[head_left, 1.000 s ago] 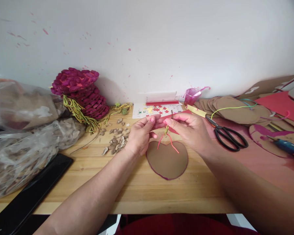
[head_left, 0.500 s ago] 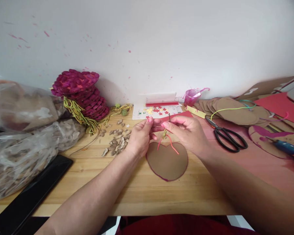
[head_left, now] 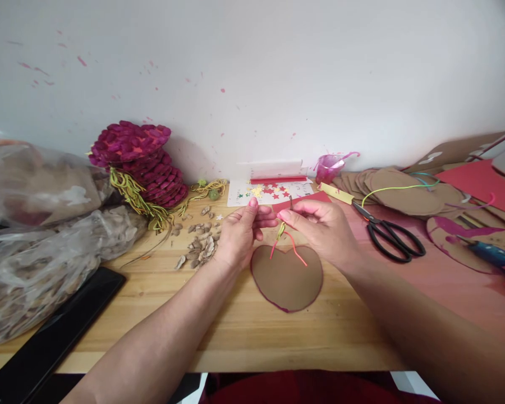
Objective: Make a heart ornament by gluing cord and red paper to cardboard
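Observation:
A brown cardboard heart (head_left: 287, 283) with a purple-painted edge lies flat on the wooden table in front of me. Two ends of an orange-red cord (head_left: 297, 252) rest over its top notch. Just above it, my right hand (head_left: 326, 227) pinches a short yellow-green cord (head_left: 281, 230) between thumb and fingers. A small dark tip of something pokes up behind those fingers. My left hand (head_left: 240, 229) is close beside it, fingers stretched toward the right hand and thumb raised; I see nothing held in it.
Left are loose shells (head_left: 204, 247), plastic bags (head_left: 63, 264), a black phone-like slab (head_left: 63, 331) and a stack of magenta shell-covered pieces (head_left: 151, 168). Star stickers (head_left: 273, 191) lie behind my hands. Right are scissors (head_left: 393, 238), cardboard cutouts (head_left: 404, 191) and a blue glue gun (head_left: 492, 255).
My left thumb has drawn back left, and the left fingers have straightened a little. The right hand keeps its pinch, and the cardboard heart stays in place.

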The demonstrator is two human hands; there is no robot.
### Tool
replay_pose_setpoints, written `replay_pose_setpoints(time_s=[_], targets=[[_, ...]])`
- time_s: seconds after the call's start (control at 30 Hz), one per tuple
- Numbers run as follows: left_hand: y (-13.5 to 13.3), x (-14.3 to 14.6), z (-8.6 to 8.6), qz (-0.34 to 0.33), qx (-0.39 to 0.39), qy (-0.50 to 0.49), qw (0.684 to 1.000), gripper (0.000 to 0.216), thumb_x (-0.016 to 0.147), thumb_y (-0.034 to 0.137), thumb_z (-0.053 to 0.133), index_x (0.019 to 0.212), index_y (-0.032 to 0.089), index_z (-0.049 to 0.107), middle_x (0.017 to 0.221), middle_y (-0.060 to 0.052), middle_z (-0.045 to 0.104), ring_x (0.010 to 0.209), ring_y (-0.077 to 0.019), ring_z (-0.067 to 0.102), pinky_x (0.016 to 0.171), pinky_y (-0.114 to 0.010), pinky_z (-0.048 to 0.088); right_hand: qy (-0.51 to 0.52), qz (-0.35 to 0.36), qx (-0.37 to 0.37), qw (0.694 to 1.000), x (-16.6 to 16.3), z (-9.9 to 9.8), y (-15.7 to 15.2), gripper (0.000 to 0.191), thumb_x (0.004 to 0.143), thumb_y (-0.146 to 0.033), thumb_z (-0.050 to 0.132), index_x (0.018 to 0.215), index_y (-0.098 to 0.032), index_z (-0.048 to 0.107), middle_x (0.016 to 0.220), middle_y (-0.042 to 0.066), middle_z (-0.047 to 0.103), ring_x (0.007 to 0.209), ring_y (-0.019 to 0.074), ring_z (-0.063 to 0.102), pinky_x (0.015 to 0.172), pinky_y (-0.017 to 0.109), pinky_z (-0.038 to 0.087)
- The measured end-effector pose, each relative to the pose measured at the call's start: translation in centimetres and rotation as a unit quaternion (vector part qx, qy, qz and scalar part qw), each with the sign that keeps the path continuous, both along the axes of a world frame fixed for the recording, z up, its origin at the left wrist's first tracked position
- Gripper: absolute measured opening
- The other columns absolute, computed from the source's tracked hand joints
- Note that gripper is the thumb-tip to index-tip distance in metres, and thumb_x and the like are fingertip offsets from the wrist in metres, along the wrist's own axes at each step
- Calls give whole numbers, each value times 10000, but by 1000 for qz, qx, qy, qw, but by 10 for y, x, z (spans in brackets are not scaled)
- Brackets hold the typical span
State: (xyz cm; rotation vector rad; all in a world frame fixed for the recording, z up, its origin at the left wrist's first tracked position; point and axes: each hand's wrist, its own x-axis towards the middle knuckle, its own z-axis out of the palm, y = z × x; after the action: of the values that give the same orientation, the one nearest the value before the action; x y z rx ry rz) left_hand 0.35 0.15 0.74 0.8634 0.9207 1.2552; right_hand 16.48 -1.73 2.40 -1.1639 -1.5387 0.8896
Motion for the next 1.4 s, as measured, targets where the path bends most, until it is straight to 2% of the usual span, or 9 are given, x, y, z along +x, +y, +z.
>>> replay_pose_setpoints(time_s=[0.13, 0.23, 0.37, 0.5, 0.67, 0.77, 1.07, 1.27, 1.4], targets=[[0, 1, -2, -17, 3, -13, 1000, 264, 823, 381, 729, 908, 131, 722, 914, -105, 763, 744, -155, 721, 433, -168, 367, 8, 1, 2, 1000, -2, 2, -1, 265, 837, -431, 726, 750, -182, 710, 714, 12, 651, 639, 143, 536, 584, 288, 416], [-1, 0, -1, -7, 3, -7, 1000, 291, 791, 400, 761, 876, 123, 726, 808, -87, 750, 680, -141, 700, 411, -164, 340, 9, 8, 2, 1000, -2, 1, 0, 264, 843, -430, 718, 759, -180, 707, 710, 5, 632, 633, 136, 517, 582, 283, 404], [0, -1, 2, 28, 11, 2, 1000, 417, 772, 522, 749, 719, 113, 691, 608, -42, 668, 496, -81, 594, 371, -162, 276, -2, 9, 12, 1000, -1, -2, 0, 314, 854, -433, 702, 679, -181, 638, 632, -28, 509, 588, 112, 431, 539, 267, 341], [0, -1, 1, 31, 11, -5, 999, 446, 784, 543, 729, 726, 102, 692, 628, -62, 684, 516, -92, 616, 370, -158, 288, -7, 14, 17, 1000, -1, -4, 1, 328, 860, -434, 697, 672, -179, 613, 623, -35, 459, 583, 106, 394, 525, 263, 309], [0, 1, 1, 2, 2, -29, 1000, 308, 809, 391, 742, 896, 96, 723, 745, -95, 739, 631, -139, 695, 386, -153, 330, 5, 21, 16, 1000, -2, -3, 0, 299, 862, -422, 699, 696, -178, 649, 636, -25, 511, 598, 112, 427, 539, 263, 333], [-1, 1, 1, -6, -4, -27, 1000, 302, 797, 334, 757, 990, 104, 719, 792, -98, 753, 675, -154, 714, 392, -153, 333, 13, 22, 16, 1000, -2, -1, -1, 282, 857, -424, 705, 724, -177, 678, 656, -14, 558, 614, 120, 458, 548, 264, 349], [-2, 1, 0, -7, 5, 2, 1000, 466, 786, 569, 716, 795, 103, 702, 754, -119, 744, 633, -160, 707, 364, -158, 300, -16, 9, 16, 1000, -1, -3, 0, 319, 868, -443, 688, 697, -175, 660, 619, -28, 493, 576, 108, 406, 522, 263, 311], [-1, 0, -1, -21, 0, -15, 1000, 441, 801, 537, 712, 813, 96, 713, 760, -123, 741, 652, -163, 707, 364, -157, 312, -1, 15, 13, 1000, -2, -4, 0, 296, 870, -422, 692, 712, -173, 668, 641, -20, 545, 599, 114, 460, 543, 263, 355], [-3, 2, -2, -48, -4, -40, 998, 340, 826, 425, 721, 917, 98, 732, 781, -96, 734, 659, -143, 694, 391, -151, 377, 10, 22, 7, 1000, -3, -4, -1, 265, 869, -408, 695, 753, -170, 702, 709, 7, 639, 651, 135, 541, 598, 275, 422]])
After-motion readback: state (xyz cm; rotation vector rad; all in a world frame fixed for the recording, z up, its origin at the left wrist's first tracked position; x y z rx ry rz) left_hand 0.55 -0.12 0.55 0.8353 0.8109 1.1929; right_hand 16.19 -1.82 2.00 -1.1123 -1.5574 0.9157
